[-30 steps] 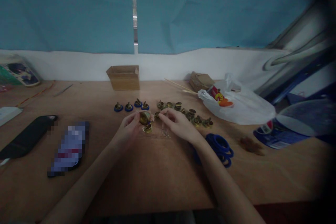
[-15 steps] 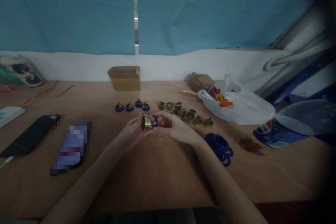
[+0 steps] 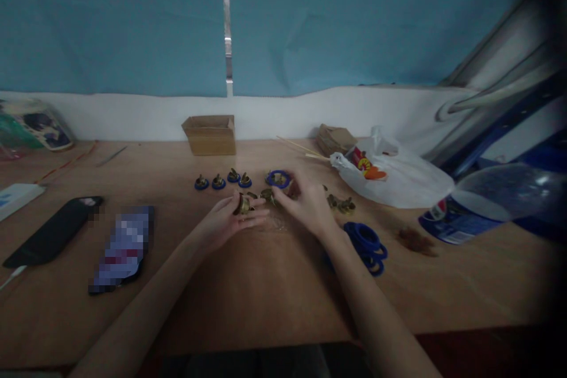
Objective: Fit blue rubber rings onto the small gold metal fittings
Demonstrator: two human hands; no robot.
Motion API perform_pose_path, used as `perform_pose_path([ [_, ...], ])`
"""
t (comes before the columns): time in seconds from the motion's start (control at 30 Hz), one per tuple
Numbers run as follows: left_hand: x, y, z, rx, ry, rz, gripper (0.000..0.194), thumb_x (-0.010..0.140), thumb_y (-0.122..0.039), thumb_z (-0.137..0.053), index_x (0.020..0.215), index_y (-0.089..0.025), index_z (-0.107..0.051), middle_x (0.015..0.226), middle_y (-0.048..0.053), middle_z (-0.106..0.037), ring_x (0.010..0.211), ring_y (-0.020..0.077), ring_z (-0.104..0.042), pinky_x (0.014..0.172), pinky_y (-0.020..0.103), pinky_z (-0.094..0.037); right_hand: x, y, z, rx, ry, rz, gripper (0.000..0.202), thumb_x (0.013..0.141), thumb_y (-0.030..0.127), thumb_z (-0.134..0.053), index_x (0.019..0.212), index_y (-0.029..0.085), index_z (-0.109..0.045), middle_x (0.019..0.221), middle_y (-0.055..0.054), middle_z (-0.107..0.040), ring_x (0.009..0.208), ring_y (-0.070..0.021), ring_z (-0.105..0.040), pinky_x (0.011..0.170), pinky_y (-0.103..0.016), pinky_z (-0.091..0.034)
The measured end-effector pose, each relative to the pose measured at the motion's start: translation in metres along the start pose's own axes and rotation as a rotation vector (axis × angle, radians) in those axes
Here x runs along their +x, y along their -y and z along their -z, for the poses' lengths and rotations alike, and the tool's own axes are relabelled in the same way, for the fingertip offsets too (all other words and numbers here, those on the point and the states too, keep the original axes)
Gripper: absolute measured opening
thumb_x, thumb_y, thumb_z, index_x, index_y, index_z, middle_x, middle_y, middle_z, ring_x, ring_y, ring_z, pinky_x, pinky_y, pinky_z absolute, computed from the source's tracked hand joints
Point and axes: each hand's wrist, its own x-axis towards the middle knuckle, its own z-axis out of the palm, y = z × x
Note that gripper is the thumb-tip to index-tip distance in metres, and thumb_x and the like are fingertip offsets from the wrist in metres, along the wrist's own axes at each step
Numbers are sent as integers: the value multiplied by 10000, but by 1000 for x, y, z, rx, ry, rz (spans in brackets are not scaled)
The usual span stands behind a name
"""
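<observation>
Brass-coloured metal pieces point(image 3: 243, 204) are held in my left hand point(image 3: 225, 218), between thumb and fingers, with some fingers stretched out to the right. My right hand point(image 3: 305, 204) pinches a blue ring point(image 3: 278, 179) by its right side, above the gold metal parts on the table. More gold metal parts point(image 3: 345, 205) lie to the right of my right hand, partly hidden by it. Behind my left hand stand several gold parts fitted with blue rings point(image 3: 218, 182). A pile of blue rings point(image 3: 365, 242) lies beside my right forearm.
An open cardboard box point(image 3: 211, 136) stands at the back. On the right are a white plastic bag point(image 3: 407, 180), a cut plastic bottle point(image 3: 469, 207) and a brown stain. A black phone point(image 3: 53, 230) and a blurred phone-like object point(image 3: 124, 248) lie left.
My right hand has moved away from my left hand, back and to the right, taking the blue ring with it. My left hand has stayed nearly in place, its fingers more spread.
</observation>
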Motion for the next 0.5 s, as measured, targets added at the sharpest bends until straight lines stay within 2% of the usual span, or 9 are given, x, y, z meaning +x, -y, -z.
perform_pose_path([
  [0.1, 0, 3, 0, 135, -12, 14, 345, 886, -442, -550, 909, -102, -607, 996, 154, -686, 699, 170, -673, 689, 322, -527, -2, -6, 38, -108, -282, -90, 381, 829, 391, -581, 1138, 167, -582, 909, -80, -682, 699, -192, -631, 674, -326, -499],
  [0.17, 0, 8, -1, 224, -1, -14, 322, 868, -441, -573, 891, -121, -606, 876, 91, -677, 591, 111, -601, 573, 249, -472, -14, -13, 69, -170, -367, -200, 382, 823, 420, -581, 1123, 185, -603, 937, -86, -694, 730, -215, -655, 685, -350, -512],
  [0.2, 0, 10, -2, 270, 7, -29, 304, 864, -431, -578, 885, -130, -610, 832, 64, -658, 582, 99, -575, 557, 233, -450, -24, -18, 83, -208, -347, -257, 368, 819, 433, -582, 1097, 196, -626, 932, -86, -702, 764, -236, -668, 702, -369, -515],
  [0.27, 0, 14, -4, 378, 28, -41, 251, 866, -386, -571, 890, -142, -624, 812, 37, -624, 644, 107, -569, 598, 235, -452, -47, -30, 106, -273, -225, -328, 367, 816, 470, -573, 1059, 208, -654, 938, -90, -710, 828, -275, -674, 745, -409, -514],
  [0.33, -1, 17, -7, 501, 58, -45, 194, 866, -324, -556, 899, -150, -634, 852, 37, -609, 736, 128, -574, 674, 260, -468, -71, -43, 118, -270, -95, -383, 396, 811, 513, -566, 1052, 213, -657, 1003, -96, -709, 896, -293, -672, 760, -417, -521],
  [0.4, -2, 18, -8, 627, 97, -85, 136, 848, -253, -560, 902, -154, -635, 901, 42, -605, 804, 141, -568, 734, 278, -464, -91, -53, 121, -233, -22, -405, 421, 822, 525, -550, 1097, 220, -640, 1035, -94, -704, 895, -285, -675, 739, -406, -533],
  [0.5, -4, 20, -9, 754, 156, -188, 111, 799, -163, -586, 904, -159, -623, 915, 36, -602, 845, 146, -558, 768, 276, -438, -108, -56, 113, -203, 15, -347, 430, 827, 526, -543, 1101, 206, -631, 1068, -101, -693, 976, -290, -653, 825, -428, -525],
])
